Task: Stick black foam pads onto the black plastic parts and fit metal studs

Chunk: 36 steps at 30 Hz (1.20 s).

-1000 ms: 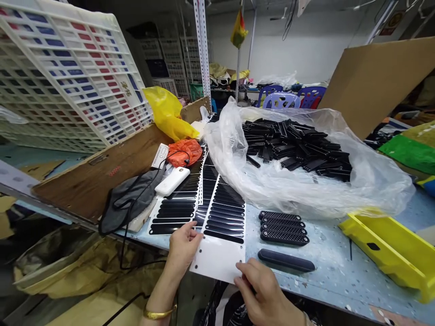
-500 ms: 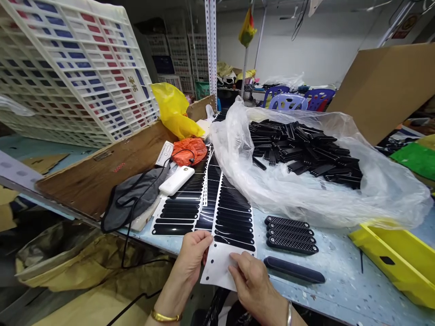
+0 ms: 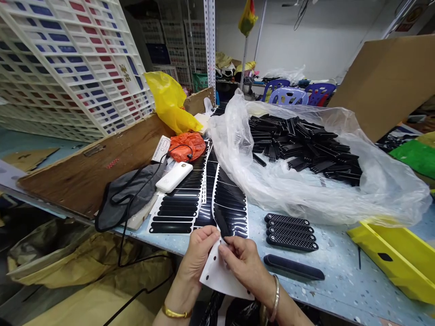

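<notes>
Head view: near the edge of the blue table [image 3: 340, 290], the left hand [image 3: 200, 246] is pinching the left edge of the sheet [image 3: 234, 213], while the right hand [image 3: 243, 258] is gripping the end of a black strip [image 3: 221, 222] slanting over it. If the right is pulling steeply or the left slackening, the strip could be folding onto itself or the sheet creasing, I judge. Left to right, one white power bank [image 3: 174, 177], one raised strip, four patterned bars [image 3: 291, 232], one smooth bar [image 3: 294, 267] and one yellow tray [image 3: 370, 246] are showing.
</notes>
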Tool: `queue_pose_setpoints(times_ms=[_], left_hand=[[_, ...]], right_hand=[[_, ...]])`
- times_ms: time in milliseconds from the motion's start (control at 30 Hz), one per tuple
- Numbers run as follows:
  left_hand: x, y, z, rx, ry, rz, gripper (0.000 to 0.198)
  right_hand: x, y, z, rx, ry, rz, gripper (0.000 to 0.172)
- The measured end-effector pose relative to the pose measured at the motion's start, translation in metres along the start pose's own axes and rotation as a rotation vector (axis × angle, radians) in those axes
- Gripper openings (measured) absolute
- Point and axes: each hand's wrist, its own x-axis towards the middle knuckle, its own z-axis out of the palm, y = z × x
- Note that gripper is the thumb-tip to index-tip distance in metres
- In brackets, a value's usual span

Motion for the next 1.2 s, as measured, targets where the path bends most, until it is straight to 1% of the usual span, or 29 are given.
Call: queue_pose_setpoints(times_ms=[67,167,233,333,400,467,567,633,667,733,800,867,933,1000,1067,1100,1167,1200], left_hand=[[-0.001,-0.001,0.003,0.029,-0.01,-0.007,0.034],[-0.003,0.0,0.007,0.05,0.006,0.015,0.034],[-0.004,0.001,0.009,0.057,-0.01,0.023,0.034],[-0.005,-0.001,0.011,0.072,-0.05,0.019,0.034],[-0.006,-0.003,0.012,0.075,-0.073,0.011,0.032],[-0.006,-0.005,0.012,0.066,-0.103,0.007,0.032],[-0.006,-0.007,0.011,0.062,-0.136,0.004,0.033],[-0.005,-0.007,0.007,0.081,-0.142,0.009,0.032],[-0.004,-0.007,0.004,0.108,-0.125,0.021,0.032],[-0.002,-0.007,-0.005,0.226,-0.014,0.097,0.029],[0.001,-0.006,-0.016,0.437,0.149,0.241,0.023],[0.003,-0.004,-0.026,0.702,0.273,0.392,0.019],[0.005,-0.002,-0.034,0.962,0.323,0.484,0.021],[0.007,0.0,-0.039,1.157,0.316,0.515,0.024],[0.007,0.002,-0.04,1.258,0.321,0.527,0.018],[0.007,0.004,-0.038,1.275,0.358,0.541,0.014],[0.005,0.007,-0.029,1.243,0.473,0.586,0.013],[0.003,0.008,-0.021,1.192,0.497,0.6,0.015]], right_hand=[[0.002,0.0,0.0,0.035,-0.012,0.046,0.036],[0.004,0.002,0.001,0.087,0.01,0.097,0.041],[0.004,0.001,0.002,0.153,-0.029,0.133,0.045],[0.004,-0.001,0.0,0.294,-0.105,0.173,0.045],[0.003,-0.003,-0.002,0.393,-0.127,0.18,0.045],[0.003,-0.004,-0.003,0.455,-0.106,0.197,0.047],[0.005,-0.002,0.0,0.444,-0.04,0.243,0.048],[0.007,0.001,0.004,0.448,-0.025,0.26,0.048],[0.008,0.002,0.004,0.472,-0.013,0.276,0.048],[0.01,0.002,0.001,0.528,0.054,0.312,0.049],[0.009,-0.001,-0.013,0.554,0.157,0.3,0.048],[0.005,-0.007,-0.038,0.555,0.254,0.221,0.043],[-0.004,-0.014,-0.071,0.568,0.334,0.16,0.039],[-0.016,-0.023,-0.105,0.594,0.415,0.121,0.034],[-0.031,-0.029,-0.132,0.59,0.459,0.068,0.03],[-0.038,-0.032,-0.142,0.58,0.455,0.046,0.028],[-0.051,-0.035,-0.153,0.56,0.405,0.021,0.026],[-0.056,-0.035,-0.155,0.557,0.374,0.018,0.026]])
